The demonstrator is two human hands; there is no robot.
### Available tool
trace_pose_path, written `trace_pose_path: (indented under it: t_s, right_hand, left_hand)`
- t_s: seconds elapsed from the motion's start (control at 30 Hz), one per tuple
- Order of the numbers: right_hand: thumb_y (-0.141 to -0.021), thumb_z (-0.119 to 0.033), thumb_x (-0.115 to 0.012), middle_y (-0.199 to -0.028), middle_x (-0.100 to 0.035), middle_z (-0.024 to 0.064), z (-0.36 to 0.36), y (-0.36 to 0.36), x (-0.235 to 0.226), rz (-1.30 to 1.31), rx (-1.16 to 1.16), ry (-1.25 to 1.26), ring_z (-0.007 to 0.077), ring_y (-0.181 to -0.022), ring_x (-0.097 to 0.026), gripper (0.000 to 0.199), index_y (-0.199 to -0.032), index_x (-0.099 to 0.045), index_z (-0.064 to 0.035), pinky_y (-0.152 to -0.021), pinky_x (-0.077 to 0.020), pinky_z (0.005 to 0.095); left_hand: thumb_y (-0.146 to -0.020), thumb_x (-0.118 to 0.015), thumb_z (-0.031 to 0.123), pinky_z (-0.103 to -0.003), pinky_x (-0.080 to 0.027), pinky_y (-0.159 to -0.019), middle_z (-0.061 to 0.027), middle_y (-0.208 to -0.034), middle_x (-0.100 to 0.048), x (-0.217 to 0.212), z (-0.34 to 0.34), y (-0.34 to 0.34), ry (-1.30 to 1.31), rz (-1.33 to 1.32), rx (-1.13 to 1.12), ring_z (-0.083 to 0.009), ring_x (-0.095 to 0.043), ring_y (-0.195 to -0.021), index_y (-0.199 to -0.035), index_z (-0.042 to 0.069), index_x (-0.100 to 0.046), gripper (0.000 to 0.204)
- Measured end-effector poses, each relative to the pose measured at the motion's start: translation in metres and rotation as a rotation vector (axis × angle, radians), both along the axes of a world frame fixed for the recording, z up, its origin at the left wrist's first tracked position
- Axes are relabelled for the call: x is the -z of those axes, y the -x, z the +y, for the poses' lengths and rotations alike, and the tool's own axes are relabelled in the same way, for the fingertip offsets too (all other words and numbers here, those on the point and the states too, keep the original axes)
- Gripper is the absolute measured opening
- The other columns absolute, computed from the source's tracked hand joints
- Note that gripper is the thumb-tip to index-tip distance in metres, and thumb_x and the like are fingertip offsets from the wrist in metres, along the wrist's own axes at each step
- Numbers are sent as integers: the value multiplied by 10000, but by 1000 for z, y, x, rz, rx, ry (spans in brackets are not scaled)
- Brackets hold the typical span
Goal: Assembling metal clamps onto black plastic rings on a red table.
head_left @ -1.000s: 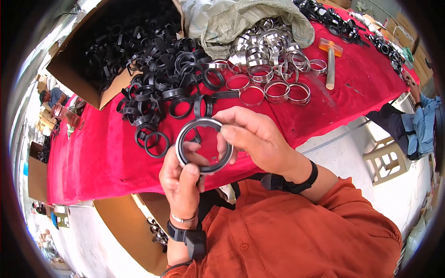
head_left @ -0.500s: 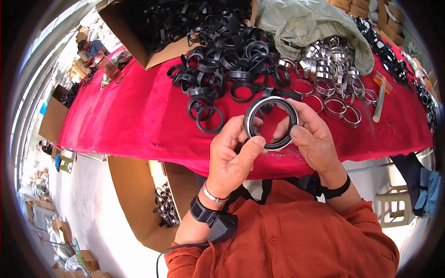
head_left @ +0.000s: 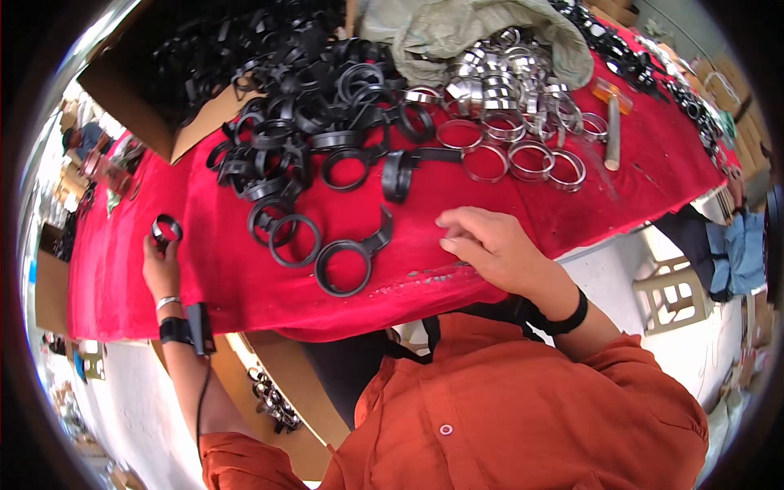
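Black ring (head_left: 166, 229) at red-clothed table (head_left: 245, 286) edge, outdoor concrete floor (head_left: 621, 269).

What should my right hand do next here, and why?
Probably reach forward for the nearest loose black ring. The right hand rests empty on the red cloth, fingers curled, with that ring lying just beside it. The left hand is far out at the cloth's left end, holding an assembled ring.

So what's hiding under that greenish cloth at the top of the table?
Shiny metal rings spill out from under the grey-green cloth onto the red tablecloth. How many more rings are beneath it can't be seen, because the cloth covers them.
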State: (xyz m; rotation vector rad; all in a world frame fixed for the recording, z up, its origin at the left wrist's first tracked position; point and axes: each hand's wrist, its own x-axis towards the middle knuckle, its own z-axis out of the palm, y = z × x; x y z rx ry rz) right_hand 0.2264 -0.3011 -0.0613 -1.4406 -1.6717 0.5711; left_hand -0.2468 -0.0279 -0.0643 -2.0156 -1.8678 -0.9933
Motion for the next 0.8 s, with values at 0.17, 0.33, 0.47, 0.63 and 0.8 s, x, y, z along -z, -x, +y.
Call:
trace_pose_path:
  t_s: [0.17,0.33,0.47,0.63,0.8]
  right_hand:
    - [-814,-139,-591,-864,-580,131,25,34,-26,-45,25,-161,299,-714,-590,261,-1048,-559,-28,-632,-478,359]
    - [-847,-108,-563,-823,-585,90,49,30,-6,-360,-112,-195,157,-674,-611,238,-1073,-575,-33,-584,-491,312]
    - [-877,-128,-551,-830,-610,78,37,27,-12,500,-141,259,144,-619,-619,196,-1010,-598,8,-539,-516,269]
    - [-892,-90,-515,-821,-631,93,17,40,-5,1080,-310,629,144,-583,-621,186,-1023,-586,21,-482,-525,244]
    - [-884,-121,-515,-717,-628,60,9,25,0,1133,-376,389,127,-568,-613,161,-942,-613,-7,-464,-509,237]
  left_hand:
    - [-821,-647,196,-345,-475,-764,-201,-1037,-576,-23,-15,-44,-174,93,97,-316,-587,-918,-1178,-3,-515,430]
    - [-879,-532,51,-235,-448,-590,-41,-773,-573,-35,-139,-167,472,-577,696,-104,-558,-639,-908,-28,-575,95]
    - [-860,-568,62,-231,-485,-662,-69,-863,-621,-27,-192,-173,951,-704,748,-121,-601,-758,-1070,-54,-565,240]
    - [-822,-651,161,-286,-445,-839,-112,-1084,-588,-17,-217,-243,692,-1138,1087,-160,-567,-933,-1118,-44,-547,375]
    - [-822,-562,30,-323,-416,-906,-126,-1115,-585,-21,-232,-275,776,-1156,1264,-178,-558,-991,-1148,-36,-524,335]
